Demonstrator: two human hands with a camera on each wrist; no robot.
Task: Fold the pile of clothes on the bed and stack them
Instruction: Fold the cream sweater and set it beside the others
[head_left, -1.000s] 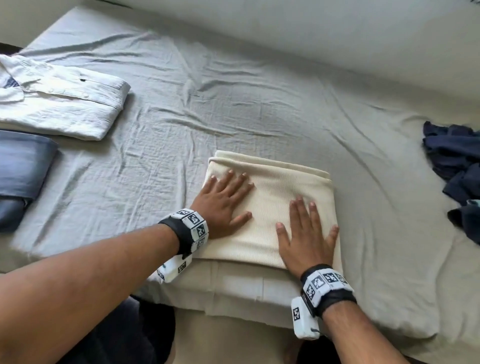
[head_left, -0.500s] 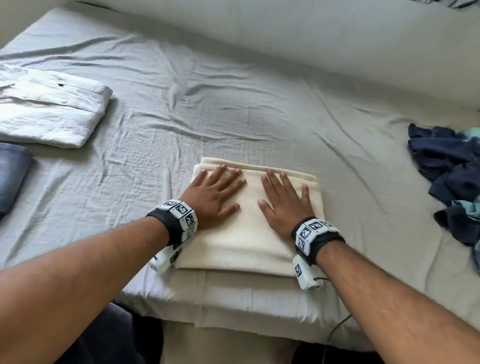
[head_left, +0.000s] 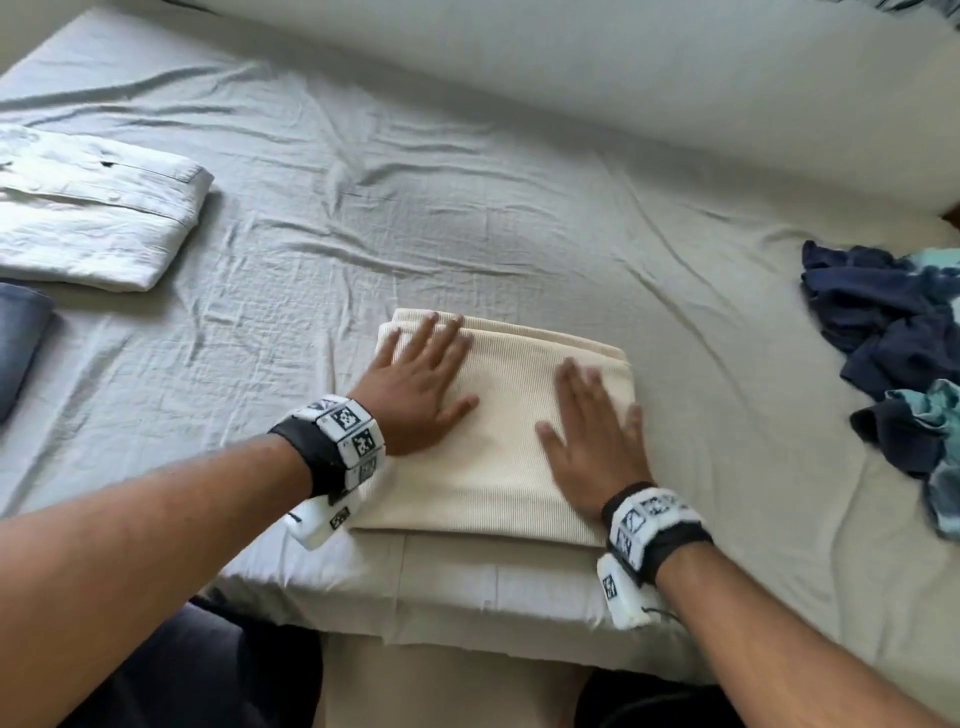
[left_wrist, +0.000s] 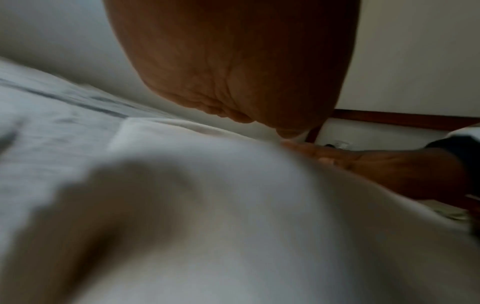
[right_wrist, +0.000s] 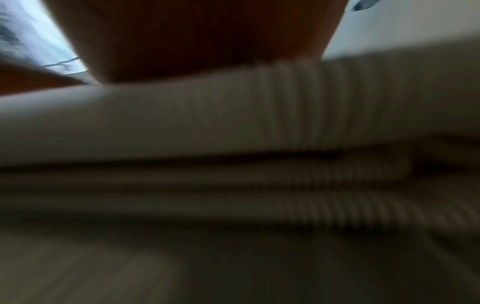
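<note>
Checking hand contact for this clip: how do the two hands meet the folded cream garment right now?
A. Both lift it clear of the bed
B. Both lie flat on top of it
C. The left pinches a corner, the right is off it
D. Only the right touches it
B: in the head view the left hand and right hand both rest palm-down with fingers spread on the folded cream garment, which lies on the bed.

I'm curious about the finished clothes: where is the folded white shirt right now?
In the head view the folded white shirt lies on the bed at far left, just beyond a folded blue garment.
</note>
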